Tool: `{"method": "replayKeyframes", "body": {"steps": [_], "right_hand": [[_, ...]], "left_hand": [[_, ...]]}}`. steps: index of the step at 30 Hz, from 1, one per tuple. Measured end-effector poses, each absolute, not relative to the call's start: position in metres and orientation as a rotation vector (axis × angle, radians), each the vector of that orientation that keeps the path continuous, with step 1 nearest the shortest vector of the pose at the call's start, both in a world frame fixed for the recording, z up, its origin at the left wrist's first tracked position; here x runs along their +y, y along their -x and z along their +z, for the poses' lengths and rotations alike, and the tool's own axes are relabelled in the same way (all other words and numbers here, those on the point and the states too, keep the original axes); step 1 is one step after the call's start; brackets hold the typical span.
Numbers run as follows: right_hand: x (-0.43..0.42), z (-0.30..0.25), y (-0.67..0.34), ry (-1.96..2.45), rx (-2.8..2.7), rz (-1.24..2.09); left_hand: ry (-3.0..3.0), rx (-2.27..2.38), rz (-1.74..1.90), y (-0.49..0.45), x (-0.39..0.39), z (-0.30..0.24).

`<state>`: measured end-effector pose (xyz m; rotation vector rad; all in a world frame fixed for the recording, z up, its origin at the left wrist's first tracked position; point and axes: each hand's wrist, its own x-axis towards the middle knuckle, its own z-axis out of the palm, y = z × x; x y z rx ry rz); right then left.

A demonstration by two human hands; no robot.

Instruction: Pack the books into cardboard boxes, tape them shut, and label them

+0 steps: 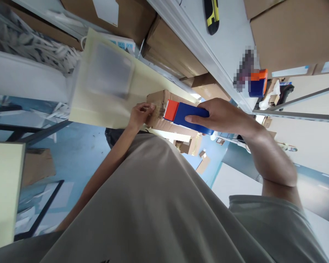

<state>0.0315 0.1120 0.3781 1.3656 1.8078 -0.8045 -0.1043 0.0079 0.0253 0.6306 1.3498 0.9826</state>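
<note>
A small brown cardboard box lies on the pale yellow tabletop in front of me. My left hand is at its near left end, fingers bent against the cardboard. My right hand is wrapped round a blue tape dispenser. The dispenser's red head, with a pale toothed edge, points left and sits over the top of the box. Whether the head touches the cardboard I cannot tell, and the tape inside is hidden.
A translucent sheet or bag lies on the tabletop, left of the box. Beyond runs a grey shelf carrying a yellow-and-black box cutter and a second blue-and-orange dispenser. Large cartons stand below it. A power strip sits behind.
</note>
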Motion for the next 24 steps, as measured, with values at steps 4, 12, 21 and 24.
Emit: {"method": "replayKeyframes", "body": {"steps": [4, 12, 21, 24], "right_hand": [[0.114, 0.377, -0.032, -1.333, 1.792, -0.846], [0.115, 0.382, -0.037, -1.285, 1.84, -0.759], [0.103, 0.366, -0.087, -1.323, 1.828, -0.826], [0.1, 0.364, -0.101, -1.329, 1.841, -0.866]], "left_hand": [[-0.929, 1.347, 1.078, 0.125, 0.006, 0.035], [-1.612, 0.928, 0.928, 0.14, 0.041, 0.1], [-1.642, 1.011, 0.779, 0.142, 0.024, 0.11], [-1.67, 1.064, 0.769, 0.132, 0.018, 0.121]]}}
